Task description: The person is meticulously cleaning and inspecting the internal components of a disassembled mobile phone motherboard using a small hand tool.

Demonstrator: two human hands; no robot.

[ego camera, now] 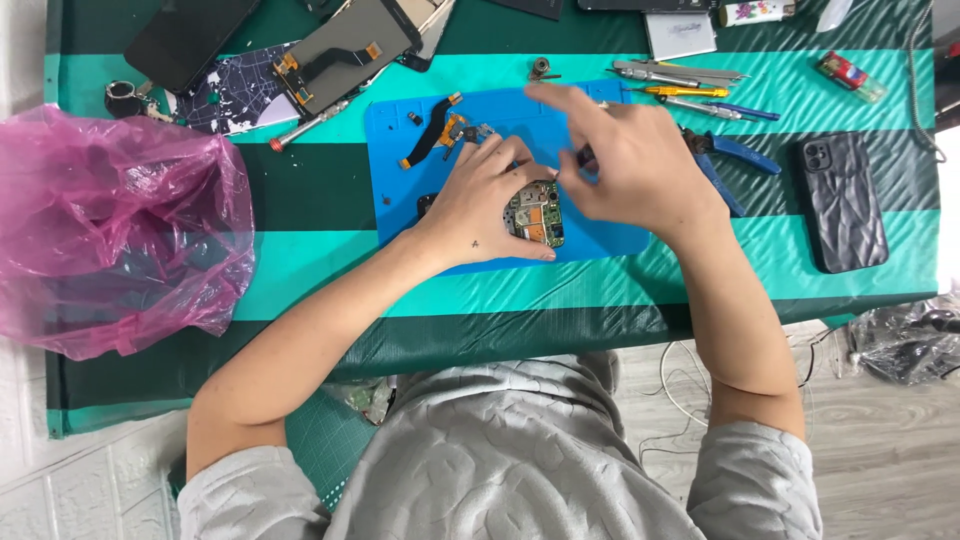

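On the blue mat (600, 235), the left hand (480, 205) pinches a green circuit board (537, 213) flat under thumb and fingers. Just right of that grip, the right hand (625, 160) hovers, fingers spread; blue pliers (735, 160) lie beyond it.
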